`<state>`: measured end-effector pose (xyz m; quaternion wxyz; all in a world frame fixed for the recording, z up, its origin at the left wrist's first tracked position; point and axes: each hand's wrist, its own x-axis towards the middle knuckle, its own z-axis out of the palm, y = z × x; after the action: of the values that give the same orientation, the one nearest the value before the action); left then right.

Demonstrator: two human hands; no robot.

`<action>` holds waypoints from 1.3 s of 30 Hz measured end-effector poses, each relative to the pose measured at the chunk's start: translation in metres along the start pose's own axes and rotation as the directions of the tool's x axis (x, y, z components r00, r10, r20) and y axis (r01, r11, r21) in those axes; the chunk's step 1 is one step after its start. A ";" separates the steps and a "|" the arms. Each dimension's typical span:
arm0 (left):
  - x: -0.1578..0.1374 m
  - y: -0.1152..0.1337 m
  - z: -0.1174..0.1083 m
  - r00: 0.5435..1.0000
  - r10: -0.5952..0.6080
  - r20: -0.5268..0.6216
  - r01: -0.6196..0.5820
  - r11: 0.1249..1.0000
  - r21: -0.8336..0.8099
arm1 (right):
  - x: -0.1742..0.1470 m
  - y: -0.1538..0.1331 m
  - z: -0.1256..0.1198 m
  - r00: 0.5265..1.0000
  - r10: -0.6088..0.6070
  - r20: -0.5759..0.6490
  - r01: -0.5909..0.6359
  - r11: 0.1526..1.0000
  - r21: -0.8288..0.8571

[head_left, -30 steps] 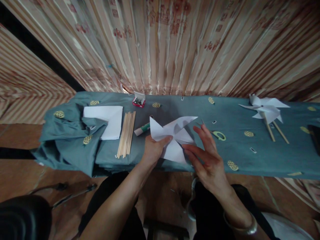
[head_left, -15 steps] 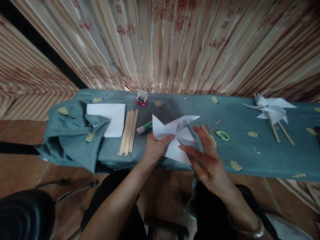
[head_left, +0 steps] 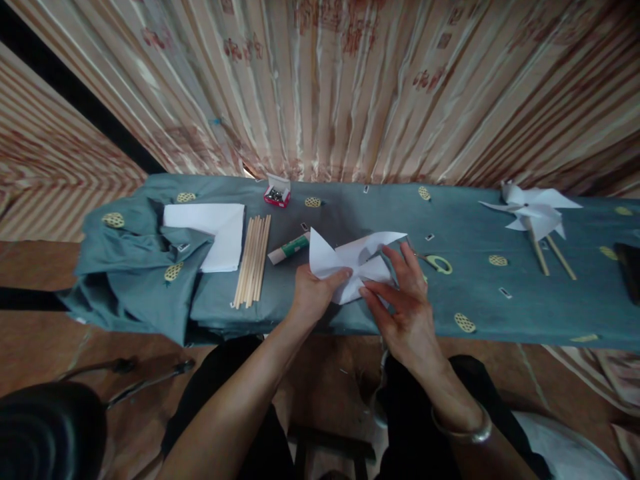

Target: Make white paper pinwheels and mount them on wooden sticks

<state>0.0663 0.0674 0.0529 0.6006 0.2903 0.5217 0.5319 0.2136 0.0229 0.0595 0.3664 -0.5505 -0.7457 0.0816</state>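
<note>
A white paper pinwheel (head_left: 370,270) with curled blades is held above the near edge of the table. My left hand (head_left: 314,290) grips it from the left, with the thumb pressed near its centre. On the other side my right hand (head_left: 405,307) has thumb and index finger closed on the lower right blade, and its other fingers rest against the paper's right side. Behind that hand lie scissors with yellow-green handles (head_left: 440,265), partly hidden. A glue stick (head_left: 289,249) lies just left of the pinwheel.
Wooden sticks (head_left: 253,260) lie beside folded white paper (head_left: 225,247) on the blue-green tablecloth (head_left: 350,207). At the back is a small open box (head_left: 277,193) of metal pins. Finished-looking pinwheels on sticks (head_left: 537,210) lie at right, near a dark object (head_left: 627,267). A curtain hangs behind.
My right hand has moved left and closed its fingertips on the pinwheel's lower blade, which is now folded up toward the centre. My left hand keeps its grip. The view has shifted slightly.
</note>
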 end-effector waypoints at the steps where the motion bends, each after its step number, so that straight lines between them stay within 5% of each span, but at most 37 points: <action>1: 0.000 0.000 0.000 1.000 0.002 0.010 -0.002 1.000 0.003 | 0.000 0.001 0.001 1.000 0.010 -0.008 -0.010 1.000 -0.006; 39: -0.006 -0.001 -0.001 1.000 0.000 0.015 0.000 0.999 0.053 | 0.006 -0.001 0.008 0.997 0.070 -0.041 -0.071 0.997 -0.028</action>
<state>0.0669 0.0616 0.0534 0.5964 0.3101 0.5313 0.5156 0.2069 0.0300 0.0566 0.3699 -0.5834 -0.7194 0.0724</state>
